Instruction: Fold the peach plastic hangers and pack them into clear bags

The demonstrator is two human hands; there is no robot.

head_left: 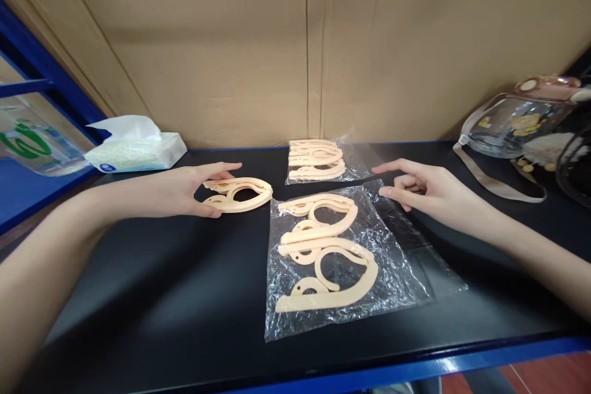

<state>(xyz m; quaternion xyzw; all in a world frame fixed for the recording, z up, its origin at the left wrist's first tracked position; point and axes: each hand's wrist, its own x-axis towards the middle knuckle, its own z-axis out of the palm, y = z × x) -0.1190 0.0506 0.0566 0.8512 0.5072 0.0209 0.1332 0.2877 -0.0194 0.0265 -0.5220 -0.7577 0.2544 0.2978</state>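
Note:
My left hand grips the left end of a cream plastic folding hanger, folded up, with the thumb on its near side and fingers on its far side. Right of it lies a clear plastic bag with two more folded hangers inside. Above that bag's upper right part is my right hand, holding nothing. Its index finger and thumb are apart and the other fingers curl in. Behind, a second clear bag contains several similar folded hangers.
A tissue pack stands at the back left, near a clear container with green print beyond the blue frame. At the back right is a clear bottle with a beige strap. Cardboard walls the black table's back.

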